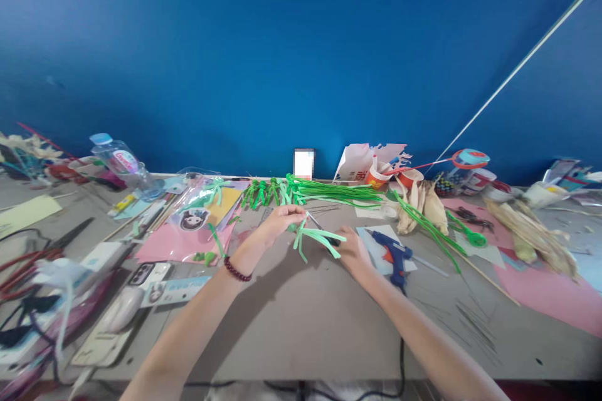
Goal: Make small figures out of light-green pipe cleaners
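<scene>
In the middle of the view, my left hand (285, 218) pinches a small bundle of light green pipe cleaners (322, 238). Their loose ends fan out to the right and downward. My right hand (352, 247) is closed on scissors (333, 241) with a dark handle, mostly hidden by the fingers. The thin metal blades point up and left toward the top of the bundle, close to my left fingertips. Whether they touch it I cannot tell. Behind my hands lies a row of green pipe cleaners (338, 190), with several knotted pieces (266, 191) at its left end.
A blue hot glue gun (397, 260) lies right of my right hand on white paper. Dried corn husks (435, 210) and paper cups (377, 175) stand behind it. At left are a plastic bottle (125, 160), pink paper (160, 243), a white mouse (123, 308) and a power strip (101, 263).
</scene>
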Action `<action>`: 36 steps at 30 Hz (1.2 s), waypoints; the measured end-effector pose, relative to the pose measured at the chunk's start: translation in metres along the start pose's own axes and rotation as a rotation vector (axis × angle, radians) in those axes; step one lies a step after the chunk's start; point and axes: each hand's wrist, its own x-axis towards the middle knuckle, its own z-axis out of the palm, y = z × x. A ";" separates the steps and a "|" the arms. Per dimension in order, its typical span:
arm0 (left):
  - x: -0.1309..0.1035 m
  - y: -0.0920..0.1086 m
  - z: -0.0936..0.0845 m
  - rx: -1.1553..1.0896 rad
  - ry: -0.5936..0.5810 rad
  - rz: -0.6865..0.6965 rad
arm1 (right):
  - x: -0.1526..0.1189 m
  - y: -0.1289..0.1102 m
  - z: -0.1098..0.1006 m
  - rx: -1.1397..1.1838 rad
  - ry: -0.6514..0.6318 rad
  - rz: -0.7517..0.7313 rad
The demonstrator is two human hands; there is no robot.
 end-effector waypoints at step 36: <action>-0.002 0.001 0.008 -0.315 0.024 -0.039 | 0.031 -0.048 -0.028 0.720 0.032 -0.255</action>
